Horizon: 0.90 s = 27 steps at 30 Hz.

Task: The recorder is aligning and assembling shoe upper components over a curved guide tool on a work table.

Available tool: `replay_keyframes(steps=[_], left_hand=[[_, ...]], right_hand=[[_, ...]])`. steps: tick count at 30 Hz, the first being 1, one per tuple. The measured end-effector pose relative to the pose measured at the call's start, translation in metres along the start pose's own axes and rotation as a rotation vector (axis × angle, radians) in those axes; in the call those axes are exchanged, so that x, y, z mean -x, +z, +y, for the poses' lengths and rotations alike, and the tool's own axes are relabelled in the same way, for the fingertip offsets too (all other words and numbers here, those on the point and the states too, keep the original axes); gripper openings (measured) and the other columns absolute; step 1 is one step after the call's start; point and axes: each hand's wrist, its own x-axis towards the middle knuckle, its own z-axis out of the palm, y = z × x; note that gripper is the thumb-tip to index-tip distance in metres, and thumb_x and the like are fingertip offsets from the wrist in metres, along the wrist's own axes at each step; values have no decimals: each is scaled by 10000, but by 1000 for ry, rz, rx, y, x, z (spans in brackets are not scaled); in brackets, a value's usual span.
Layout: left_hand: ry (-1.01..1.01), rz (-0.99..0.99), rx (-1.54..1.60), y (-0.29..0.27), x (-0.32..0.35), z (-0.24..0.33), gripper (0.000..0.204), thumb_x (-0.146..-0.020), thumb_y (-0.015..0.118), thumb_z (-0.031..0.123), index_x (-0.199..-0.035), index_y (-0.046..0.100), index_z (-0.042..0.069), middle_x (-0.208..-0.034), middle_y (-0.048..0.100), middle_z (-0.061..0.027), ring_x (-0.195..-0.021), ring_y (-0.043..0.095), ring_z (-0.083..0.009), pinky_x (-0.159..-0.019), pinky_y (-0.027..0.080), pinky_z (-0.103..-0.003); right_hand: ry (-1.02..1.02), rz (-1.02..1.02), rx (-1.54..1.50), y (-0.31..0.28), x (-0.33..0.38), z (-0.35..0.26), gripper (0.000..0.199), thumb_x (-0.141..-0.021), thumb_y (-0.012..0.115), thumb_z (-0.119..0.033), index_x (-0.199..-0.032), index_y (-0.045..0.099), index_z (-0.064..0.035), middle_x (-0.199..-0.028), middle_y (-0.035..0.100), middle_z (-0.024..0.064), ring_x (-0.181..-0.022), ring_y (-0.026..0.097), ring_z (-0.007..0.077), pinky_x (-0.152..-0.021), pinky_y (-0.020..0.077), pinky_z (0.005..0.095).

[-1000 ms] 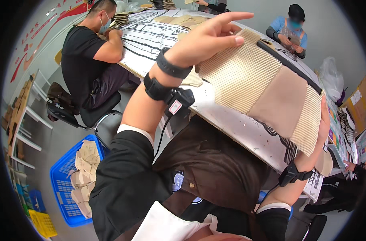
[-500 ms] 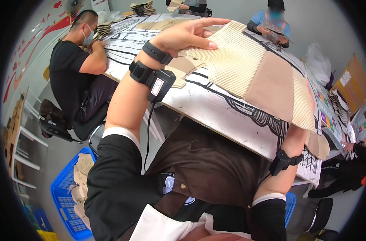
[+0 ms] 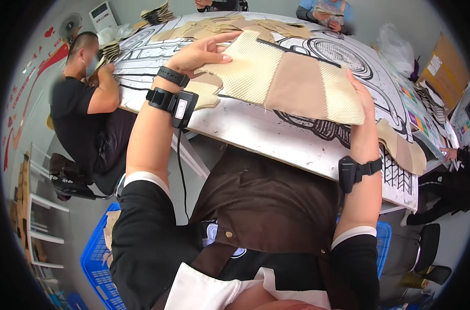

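Between my hands, above the table, is a fabric panel (image 3: 297, 82) with cream textured mesh ends, a smooth tan middle and a black strip along its far edge. My left hand (image 3: 204, 54) grips its left end, thumb on top and fingers beneath or along the far edge. At the right end my right hand (image 3: 363, 98) holds it from the side, with part of the fingers behind the fabric. Similar cut pieces lie on the table, one cream piece (image 3: 205, 92) below my left hand and a cream-and-tan piece (image 3: 404, 150) right of my right wrist.
The white table (image 3: 245, 126) bears black line drawings. More fabric pieces (image 3: 219, 26) are spread at its far side. A person in black (image 3: 82, 93) sits at the left; others work at the far side and right. Blue baskets (image 3: 98, 258) flank me on the floor.
The panel and both my hands have shifted left in view, and the panel appears flatter and shallower. Both hands keep their hold. The black strip on its far edge shows more fully.
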Motion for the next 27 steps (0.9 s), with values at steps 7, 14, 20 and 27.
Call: replay_keyframes(steps=[7,14,20,27], left_hand=[[-157,-43,112,-5,6,-38,732,-800,622,-32,-1424,243,28,-1147,598,-138,-979,608,-139,-852,494,-254],[-336,43,-634,3,8,-89,786,-751,713,83,-1422,312,164,-1103,585,-83,-849,556,-151,-758,466,-241],[-350,-65,-714,36,15,-89,724,-714,729,136,-1366,419,193,-1169,522,-86,-934,515,-204,-878,431,-311],[-194,-132,-823,49,38,-87,526,-742,706,137,-1243,547,150,-1082,497,-56,-936,456,-160,-828,411,-269]], right_hand=[[37,187,223,-14,9,18,281,-906,570,-156,-1094,552,52,-975,638,126,-822,634,156,-730,528,274],[194,392,970,-24,30,31,661,-777,674,-52,-1356,357,-96,-1086,545,126,-843,570,139,-722,464,227],[176,339,1486,-38,36,35,649,-750,685,-68,-1322,384,-120,-1142,572,201,-986,591,284,-835,465,330],[-393,264,1991,-10,47,39,359,-745,621,-18,-1097,575,-77,-1043,609,120,-975,561,300,-873,434,369]])
